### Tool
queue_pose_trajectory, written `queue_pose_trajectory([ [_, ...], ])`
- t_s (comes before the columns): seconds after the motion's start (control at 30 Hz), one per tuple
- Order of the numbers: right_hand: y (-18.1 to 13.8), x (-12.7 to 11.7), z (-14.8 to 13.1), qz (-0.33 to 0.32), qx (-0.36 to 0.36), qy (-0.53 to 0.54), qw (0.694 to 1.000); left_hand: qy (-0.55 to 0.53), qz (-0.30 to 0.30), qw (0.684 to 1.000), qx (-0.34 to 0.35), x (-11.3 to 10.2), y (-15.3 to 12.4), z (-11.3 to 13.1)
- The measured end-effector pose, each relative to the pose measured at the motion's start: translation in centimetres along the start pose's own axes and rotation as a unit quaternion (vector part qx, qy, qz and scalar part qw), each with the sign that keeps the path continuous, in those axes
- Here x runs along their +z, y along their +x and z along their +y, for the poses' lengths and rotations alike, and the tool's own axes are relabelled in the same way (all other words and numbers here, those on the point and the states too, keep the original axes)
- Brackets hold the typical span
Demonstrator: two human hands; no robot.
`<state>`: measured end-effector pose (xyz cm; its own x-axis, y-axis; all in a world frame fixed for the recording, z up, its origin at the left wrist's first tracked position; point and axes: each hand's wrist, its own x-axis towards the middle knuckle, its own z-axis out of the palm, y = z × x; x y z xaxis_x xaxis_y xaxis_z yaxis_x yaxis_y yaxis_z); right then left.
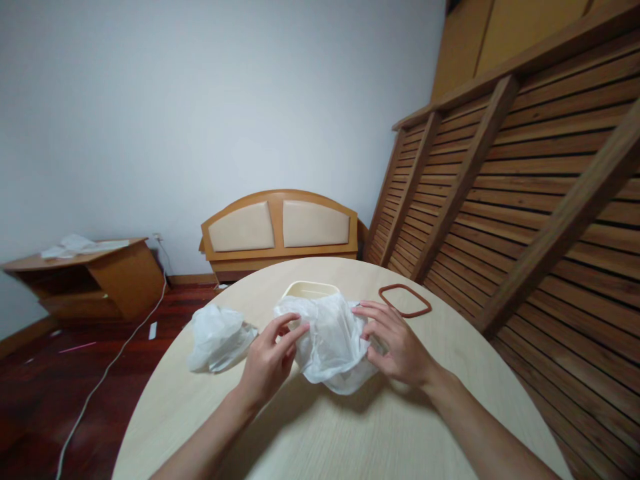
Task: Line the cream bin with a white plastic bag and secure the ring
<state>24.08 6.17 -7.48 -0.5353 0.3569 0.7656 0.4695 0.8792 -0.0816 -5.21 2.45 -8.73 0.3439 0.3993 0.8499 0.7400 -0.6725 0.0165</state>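
A thin white plastic bag [333, 337] is spread between my two hands above the table. My left hand [274, 353] pinches its left side between thumb and fingers. On the right side, the fingers and thumb of my right hand [395, 343] grip the bag's edge. Behind and partly under the bag is a cream-coloured plastic container [311, 289], of which only the far rim shows. A brown rounded rectangular ring [405, 313] lies flat beyond my right hand. To the left of my left hand rests a crumpled white plastic bag [220, 339].
The round pale wooden table [345, 440] bears all of these. Beyond it stands a headboard [280, 227] against the wall. Slatted wooden panels [500, 193] lean at the right. A low cabinet [110, 273] and a white cable [120, 353] are at the left.
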Motion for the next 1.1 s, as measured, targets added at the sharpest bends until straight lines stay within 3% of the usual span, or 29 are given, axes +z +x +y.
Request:
queue_pose_trajectory([
  [0.17, 0.1, -0.3, -0.1, -0.041, -0.012, 0.028, 0.999, 0.017, -0.012, 1.000, 0.008, 0.3, -0.4, -0.5],
  [0.37, 0.2, 0.5, 0.5, 0.037, 0.036, -0.008, 0.999, 0.009, -0.011, 1.000, 0.001, 0.4, -0.4, -0.5],
  [0.7, -0.2, 1.2, 1.2, 0.004, 0.049, -0.053, 0.997, 0.004, -0.017, 1.000, 0.000, 0.3, -0.3, -0.5],
  [1.1, 0.4, 0.1, 0.0, 0.055, 0.057, -0.055, 0.995, 0.034, -0.054, 0.998, -0.003, 0.9, -0.7, -0.9],
])
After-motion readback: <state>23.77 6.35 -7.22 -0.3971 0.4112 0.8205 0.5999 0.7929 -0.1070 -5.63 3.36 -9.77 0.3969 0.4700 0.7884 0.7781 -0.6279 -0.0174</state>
